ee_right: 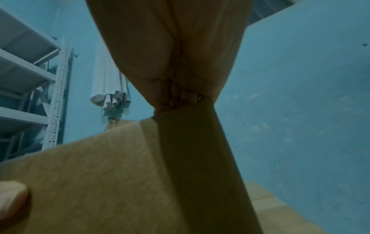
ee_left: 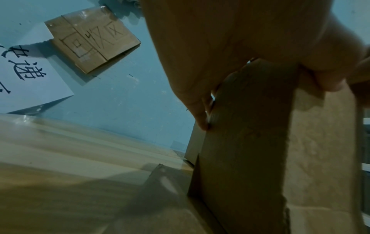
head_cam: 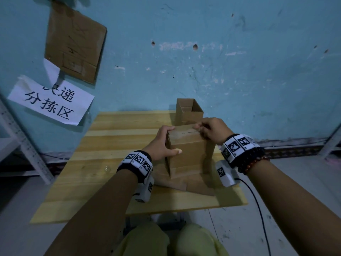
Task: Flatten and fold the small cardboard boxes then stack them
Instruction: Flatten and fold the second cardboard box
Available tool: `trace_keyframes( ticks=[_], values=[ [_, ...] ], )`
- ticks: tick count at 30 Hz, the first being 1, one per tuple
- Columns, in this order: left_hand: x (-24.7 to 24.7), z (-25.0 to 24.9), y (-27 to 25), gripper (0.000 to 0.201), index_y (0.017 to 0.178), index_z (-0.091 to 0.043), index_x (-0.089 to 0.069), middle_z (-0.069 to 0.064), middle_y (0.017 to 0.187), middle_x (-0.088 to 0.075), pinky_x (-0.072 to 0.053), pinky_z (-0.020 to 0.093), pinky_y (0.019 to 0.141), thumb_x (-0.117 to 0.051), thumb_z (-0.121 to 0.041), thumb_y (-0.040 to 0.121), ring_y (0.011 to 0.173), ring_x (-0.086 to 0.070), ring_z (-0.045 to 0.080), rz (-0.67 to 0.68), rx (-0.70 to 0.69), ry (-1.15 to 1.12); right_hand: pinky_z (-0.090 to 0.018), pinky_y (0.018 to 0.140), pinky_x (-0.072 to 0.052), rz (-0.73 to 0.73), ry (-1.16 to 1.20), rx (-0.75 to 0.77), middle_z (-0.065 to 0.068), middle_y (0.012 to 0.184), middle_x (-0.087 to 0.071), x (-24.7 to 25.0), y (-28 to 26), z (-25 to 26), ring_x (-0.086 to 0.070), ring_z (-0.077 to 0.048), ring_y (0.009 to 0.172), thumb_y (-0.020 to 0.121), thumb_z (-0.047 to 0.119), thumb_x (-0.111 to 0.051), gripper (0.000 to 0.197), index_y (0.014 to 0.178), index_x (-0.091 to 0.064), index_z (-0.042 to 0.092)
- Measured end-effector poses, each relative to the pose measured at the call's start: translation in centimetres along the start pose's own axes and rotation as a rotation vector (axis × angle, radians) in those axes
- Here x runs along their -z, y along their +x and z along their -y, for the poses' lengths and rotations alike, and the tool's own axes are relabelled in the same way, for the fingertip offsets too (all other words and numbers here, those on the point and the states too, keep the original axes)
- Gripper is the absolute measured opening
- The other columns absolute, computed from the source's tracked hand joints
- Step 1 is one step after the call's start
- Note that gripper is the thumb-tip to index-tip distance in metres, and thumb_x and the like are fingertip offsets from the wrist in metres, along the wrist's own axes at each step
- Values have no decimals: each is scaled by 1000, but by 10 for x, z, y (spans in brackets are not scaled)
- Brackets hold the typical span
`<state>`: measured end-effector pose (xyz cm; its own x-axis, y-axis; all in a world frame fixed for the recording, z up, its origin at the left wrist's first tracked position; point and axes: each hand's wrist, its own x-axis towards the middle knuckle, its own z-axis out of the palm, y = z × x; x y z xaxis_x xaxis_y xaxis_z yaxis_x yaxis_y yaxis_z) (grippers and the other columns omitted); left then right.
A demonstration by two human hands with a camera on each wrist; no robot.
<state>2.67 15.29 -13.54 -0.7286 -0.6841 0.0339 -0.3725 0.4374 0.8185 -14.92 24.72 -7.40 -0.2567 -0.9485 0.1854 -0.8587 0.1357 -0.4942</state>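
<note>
A closed brown cardboard box (head_cam: 186,154) stands upright above the middle of the wooden table (head_cam: 114,163). My left hand (head_cam: 163,143) grips its left upper corner, fingers over the top and thumb on the front face; the same box (ee_left: 246,142) fills the left wrist view. My right hand (head_cam: 208,129) pinches the top right edge of the box (ee_right: 190,150), near the tape seam. Flattened cardboard (head_cam: 195,183) lies on the table under the box. Behind it stands a second box (head_cam: 188,112), open at the top, against the wall.
A blue wall rises right behind the table, with a paper sign (head_cam: 51,102) and a cardboard sign (head_cam: 73,45) stuck on it. White metal shelving (ee_right: 30,79) stands to the left. A black cable (head_cam: 258,209) hangs off my right wrist. My knees (head_cam: 166,241) are below the table's front edge.
</note>
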Motion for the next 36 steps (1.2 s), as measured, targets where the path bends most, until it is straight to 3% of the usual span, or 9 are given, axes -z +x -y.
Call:
trace_keyframes(
  ticks=[4, 6, 11, 15, 18, 23, 30, 36],
  values=[
    [1, 0, -1, 82, 138, -25, -18, 6, 143, -26, -35, 44, 111, -74, -22, 77, 131, -34, 22, -3, 4, -9, -15, 83, -32, -37, -57, 32, -5, 104, -61, -4, 3, 0, -54, -28, 111, 92, 1, -49, 26, 108, -69, 3],
    [1, 0, -1, 82, 138, -25, -19, 6, 143, -27, -35, 44, 111, -74, -22, 77, 131, -34, 22, -1, 3, -10, -12, 81, -29, -52, -41, 37, -12, 114, -56, -4, 4, 0, -52, -28, 111, 90, 0, -51, 23, 104, -70, 1],
    [0, 1, 0, 82, 137, -27, -19, 7, 142, -27, -37, 46, 109, -74, -22, 76, 130, -35, 24, 2, 10, -23, -16, 78, -35, -40, -42, 10, -16, 108, -66, -3, 4, 3, -60, -27, 102, 88, 1, -55, 18, 96, -71, 0],
    [-1, 1, 1, 82, 137, -27, -19, 7, 143, -27, -37, 46, 109, -74, -21, 76, 130, -34, 24, -7, 14, -29, -13, 70, -30, -54, -82, 5, -14, 102, -64, -2, 3, 6, -58, -26, 98, 87, 3, -56, 13, 89, -69, 0],
    [-1, 2, 2, 82, 137, -28, -19, 7, 143, -27, -37, 46, 109, -74, -21, 76, 130, -35, 24, -3, 16, -36, -26, 84, -39, -33, -140, -3, -17, 102, -65, -2, 2, 12, -58, -29, 100, 88, 2, -52, 15, 90, -66, -1],
    [-1, 2, 1, 82, 137, -28, -19, 6, 143, -28, -37, 45, 110, -74, -22, 76, 130, -35, 22, -12, 7, -34, -34, 83, -44, -21, -242, -57, -22, 105, -62, -5, 7, 24, -57, -34, 100, 87, 4, -50, 10, 82, -59, 5],
    [-1, 3, 2, 83, 137, -26, -18, 5, 142, -27, -36, 44, 110, -74, -22, 76, 130, -34, 22, -8, 5, -27, -38, 89, -42, -110, -252, -143, -24, 116, -55, -13, 6, 24, -53, -37, 106, 92, 8, -46, 21, 99, -61, -5],
    [-2, 5, 2, 83, 136, -30, -18, 3, 142, -26, -38, 44, 108, -74, -23, 75, 129, -35, 21, -11, 6, -31, -33, 76, -36, -253, -126, -180, -15, 113, -44, -27, 4, 17, -51, -33, 106, 93, 8, -45, 18, 104, -58, 2]
  ],
)
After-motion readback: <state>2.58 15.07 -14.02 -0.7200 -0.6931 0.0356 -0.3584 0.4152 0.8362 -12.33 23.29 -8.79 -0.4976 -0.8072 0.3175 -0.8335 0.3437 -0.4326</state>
